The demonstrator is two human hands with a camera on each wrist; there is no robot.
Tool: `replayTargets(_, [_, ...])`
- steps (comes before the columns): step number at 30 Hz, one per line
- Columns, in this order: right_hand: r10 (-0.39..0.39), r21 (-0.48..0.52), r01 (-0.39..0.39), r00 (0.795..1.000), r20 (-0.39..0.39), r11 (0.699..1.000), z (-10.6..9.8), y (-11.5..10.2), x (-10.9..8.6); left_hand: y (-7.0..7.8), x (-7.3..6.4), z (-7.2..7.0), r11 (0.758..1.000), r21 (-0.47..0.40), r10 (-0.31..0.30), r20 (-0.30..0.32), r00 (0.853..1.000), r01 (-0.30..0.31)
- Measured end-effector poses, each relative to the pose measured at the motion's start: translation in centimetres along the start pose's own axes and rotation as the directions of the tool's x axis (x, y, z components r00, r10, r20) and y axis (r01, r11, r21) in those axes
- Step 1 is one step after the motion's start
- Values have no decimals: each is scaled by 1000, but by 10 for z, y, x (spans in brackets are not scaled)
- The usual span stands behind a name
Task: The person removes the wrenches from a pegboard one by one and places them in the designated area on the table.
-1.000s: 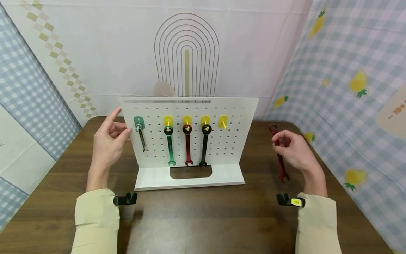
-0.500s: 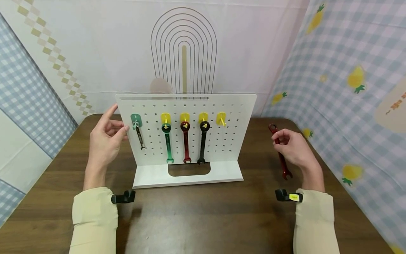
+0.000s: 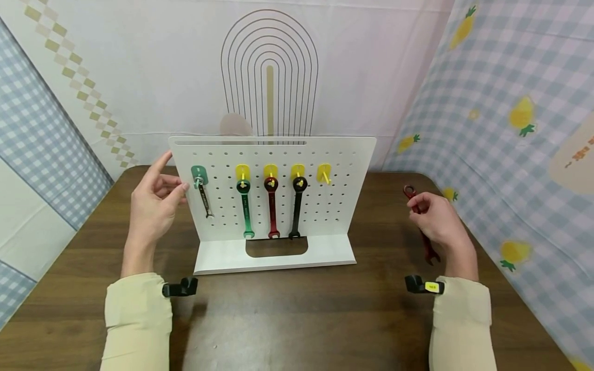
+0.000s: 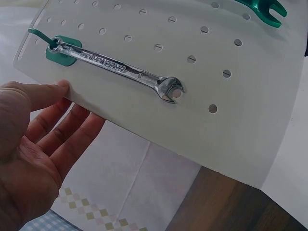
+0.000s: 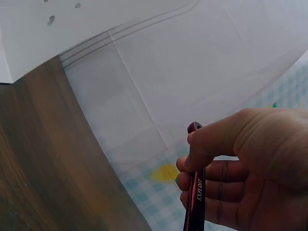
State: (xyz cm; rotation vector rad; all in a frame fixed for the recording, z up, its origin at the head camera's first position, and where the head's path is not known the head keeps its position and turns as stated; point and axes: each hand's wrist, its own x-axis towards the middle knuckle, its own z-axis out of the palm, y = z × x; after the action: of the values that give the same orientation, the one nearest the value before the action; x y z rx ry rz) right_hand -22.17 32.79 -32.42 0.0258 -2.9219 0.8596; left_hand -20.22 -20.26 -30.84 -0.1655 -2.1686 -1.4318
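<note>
My right hand pinches a dark red combination wrench between thumb and fingers, right of the board; its ring end points up and away, its open end down toward me. At the left side of the white pegboard, my left hand grips the edge, thumb on the front and fingers behind. Beside that thumb a small chrome wrench hangs from a green hook. Further right, a green wrench, a red wrench and a black wrench hang from yellow hooks.
A yellow hook at the board's right bears no wrench. The board's white base rests on the brown wooden table. Patterned cloth stands close behind the table and along its right side.
My right hand has moved slightly to the right with the red wrench, whose ring end is now lower. The left hand keeps its grip on the board; the head view has shifted a little.
</note>
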Motion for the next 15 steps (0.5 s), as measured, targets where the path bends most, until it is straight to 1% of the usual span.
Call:
replayTargets(7, [9, -30, -9, 1000, -13, 999, -1, 12, -1, 0, 0, 2, 1000, -11, -2, 1, 1000, 2])
replayTargets(15, [33, -17, -33, 999, 4, 999, 3, 22, 3, -2, 1, 1, 1000, -8, -5, -2, 1000, 5])
